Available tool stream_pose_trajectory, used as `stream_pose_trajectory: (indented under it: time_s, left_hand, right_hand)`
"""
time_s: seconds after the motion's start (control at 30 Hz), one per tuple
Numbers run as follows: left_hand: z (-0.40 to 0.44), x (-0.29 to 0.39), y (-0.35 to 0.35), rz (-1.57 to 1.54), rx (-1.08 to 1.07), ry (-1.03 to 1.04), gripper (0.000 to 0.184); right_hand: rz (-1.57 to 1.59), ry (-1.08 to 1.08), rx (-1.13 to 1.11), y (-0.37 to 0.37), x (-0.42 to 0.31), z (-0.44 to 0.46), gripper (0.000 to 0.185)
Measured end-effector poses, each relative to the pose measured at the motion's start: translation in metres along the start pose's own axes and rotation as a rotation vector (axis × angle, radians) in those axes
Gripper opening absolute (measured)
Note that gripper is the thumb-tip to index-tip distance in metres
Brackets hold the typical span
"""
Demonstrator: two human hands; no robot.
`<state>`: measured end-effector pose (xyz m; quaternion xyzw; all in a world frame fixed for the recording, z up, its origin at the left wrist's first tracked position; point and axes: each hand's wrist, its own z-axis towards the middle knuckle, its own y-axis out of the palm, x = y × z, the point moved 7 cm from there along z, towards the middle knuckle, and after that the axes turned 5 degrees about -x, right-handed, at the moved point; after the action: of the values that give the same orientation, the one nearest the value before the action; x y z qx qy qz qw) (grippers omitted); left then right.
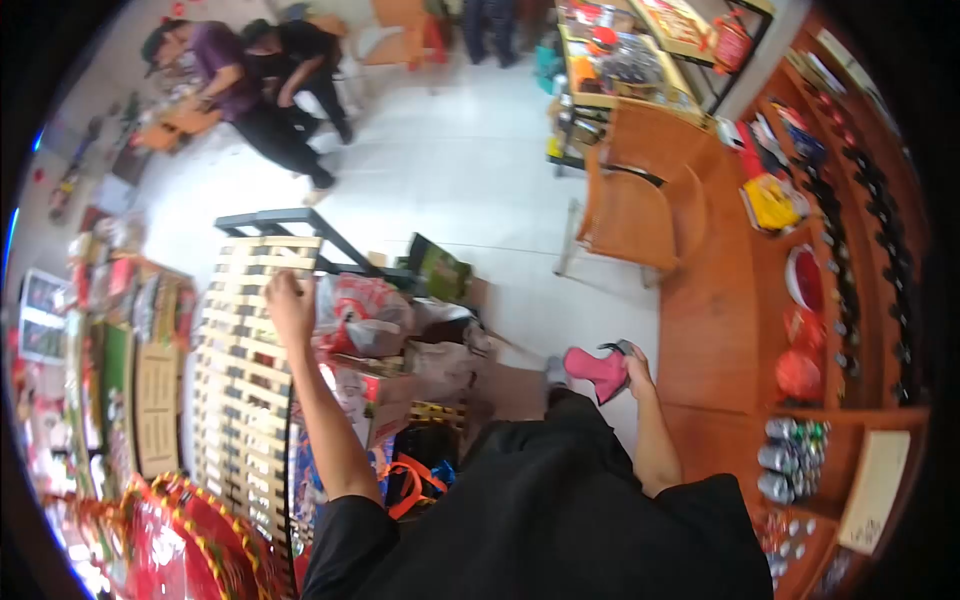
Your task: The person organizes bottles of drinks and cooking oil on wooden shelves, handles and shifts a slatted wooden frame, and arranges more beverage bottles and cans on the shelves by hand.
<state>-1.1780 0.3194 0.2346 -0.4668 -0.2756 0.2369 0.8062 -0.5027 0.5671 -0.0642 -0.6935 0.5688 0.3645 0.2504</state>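
My right hand (637, 370) is wrapped round the black handle of a pink handheld appliance (597, 371), held low over the floor on the right. The appliance has a rounded body with wide ends, and I cannot make out its exact kind. My left hand (290, 298) is closed over the far part of a slatted wooden shelf (240, 340). What its fingers hold, if anything, is hidden. Close to this hand is a red and white plastic bag (362, 315).
Boxes and bags stand beside the shelf, with a green box (440, 268) behind. An orange-brown chair (635, 215) stands at a wooden counter (705, 330). Wall shelves hold bottles and cans (790, 460). Two people (230, 75) bend over at the far left.
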Motion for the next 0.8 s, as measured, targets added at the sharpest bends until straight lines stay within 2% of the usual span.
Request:
stream_pose_trajectory:
  time_s: [0.03, 0.07, 0.1, 0.17, 0.23, 0.27, 0.3, 0.33, 0.4, 0.5, 0.53, 0.57, 0.6, 0.63, 0.67, 0.73, 0.77, 0.8]
  left_hand:
    - [-0.001, -0.012, 0.011, -0.002, -0.011, 0.005, 0.03]
    - [-0.001, -0.012, 0.007, -0.038, -0.042, -0.046, 0.024]
    - [0.007, -0.047, 0.037, -0.028, -0.087, -0.021, 0.021]
    - [0.005, -0.055, 0.041, -0.22, -0.141, -0.035, 0.027]
    - [0.006, -0.074, 0.049, -0.535, -0.09, -0.01, 0.038]
    - [0.009, -0.093, 0.069, -0.601, -0.114, 0.09, 0.04]
    - [0.008, -0.101, 0.08, -0.659, -0.103, 0.075, 0.043]
    - [0.012, -0.104, 0.078, -0.496, -0.093, 0.109, 0.045]
    - [0.007, -0.099, 0.078, -0.37, -0.109, 0.034, 0.046]
    - [0.015, -0.095, 0.067, -0.461, -0.109, 0.077, 0.044]
    - [0.017, -0.1, 0.074, -0.548, -0.181, 0.003, 0.045]
    - [0.017, -0.091, 0.064, -0.41, -0.107, 0.074, 0.045]
    - [0.021, -0.087, 0.059, -0.292, -0.142, 0.07, 0.044]
    - [0.031, -0.103, 0.07, -0.267, -0.135, 0.094, 0.045]
    - [0.036, -0.113, 0.076, -0.267, -0.141, 0.109, 0.046]
    - [0.041, -0.11, 0.072, -0.267, -0.159, 0.128, 0.045]
    - [0.042, -0.109, 0.071, -0.253, -0.183, 0.125, 0.042]
    - [0.041, -0.103, 0.069, -0.311, -0.133, 0.188, 0.04]
  right_hand:
    - [-0.055, -0.008, -0.05, -0.001, -0.006, -0.02, 0.057]
    - [-0.276, -0.038, -0.077, 0.0, -0.01, -0.037, 0.044]
    - [-0.397, -0.032, -0.139, -0.006, -0.006, -0.052, 0.039]
    - [-0.437, 0.051, -0.221, -0.02, 0.011, -0.093, 0.031]
    - [-0.425, 0.084, -0.099, -0.053, 0.012, -0.121, 0.026]
    - [-0.453, 0.044, 0.035, -0.064, 0.009, -0.134, 0.027]
    - [-0.469, 0.005, 0.155, -0.077, 0.006, -0.152, 0.029]
    - [-0.495, -0.021, 0.207, -0.092, -0.001, -0.17, 0.031]
    - [-0.51, -0.074, 0.287, -0.099, 0.004, -0.188, 0.034]
    - [-0.323, -0.236, 0.311, -0.099, 0.019, -0.205, 0.033]
    - [-0.403, -0.166, 0.312, -0.115, 0.041, -0.202, 0.035]
    - [-0.387, -0.187, 0.328, -0.119, 0.053, -0.204, 0.034]
    - [-0.374, -0.208, 0.347, -0.121, 0.064, -0.205, 0.033]
    - [-0.367, -0.23, 0.364, -0.126, 0.073, -0.207, 0.033]
    - [-0.436, -0.161, 0.351, -0.135, 0.085, -0.211, 0.039]
    - [-0.488, -0.145, 0.45, -0.165, 0.118, -0.223, 0.041]
    - [-0.518, -0.141, 0.492, -0.178, 0.126, -0.228, 0.042]
    - [-0.497, -0.107, 0.497, -0.167, 0.099, -0.257, 0.043]
